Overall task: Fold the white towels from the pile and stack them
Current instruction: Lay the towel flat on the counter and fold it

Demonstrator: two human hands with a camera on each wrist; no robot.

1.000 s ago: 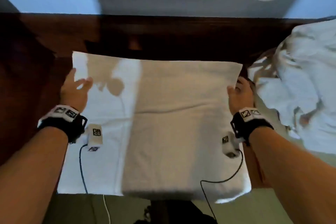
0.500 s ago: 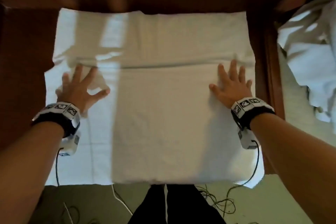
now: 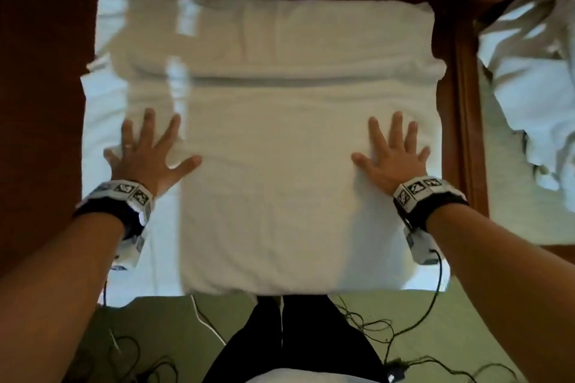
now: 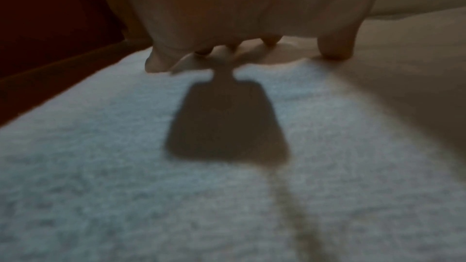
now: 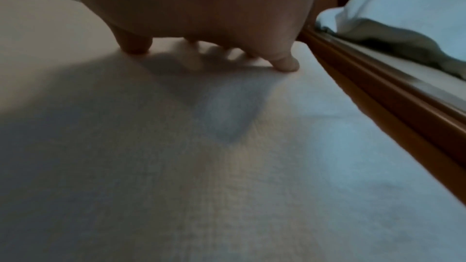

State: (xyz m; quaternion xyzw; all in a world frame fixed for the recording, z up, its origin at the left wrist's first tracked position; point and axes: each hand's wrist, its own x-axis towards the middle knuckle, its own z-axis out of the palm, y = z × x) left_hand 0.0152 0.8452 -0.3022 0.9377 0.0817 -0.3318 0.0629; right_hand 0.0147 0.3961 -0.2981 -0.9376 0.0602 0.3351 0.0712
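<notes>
A white towel (image 3: 267,140) lies flat on the dark wooden table (image 3: 43,96), with a fold edge running across it beyond my fingers. My left hand (image 3: 149,149) presses flat on its left part, fingers spread. On the right part my right hand (image 3: 392,152) lies flat too, fingers straight and splayed. In the left wrist view the left hand (image 4: 242,27) rests on the towel (image 4: 227,186). The right wrist view shows the right hand (image 5: 201,27) on the towel (image 5: 227,166).
A pile of crumpled white towels (image 3: 535,96) sits to the right, past the table's wooden edge (image 3: 466,134), and shows as the pile (image 5: 403,17) in the right wrist view. Cables (image 3: 373,326) trail on the green floor near my legs.
Both hands left the towel's side edges, came onto its top and slid toward me, pressing it flat. The head view tilted down.
</notes>
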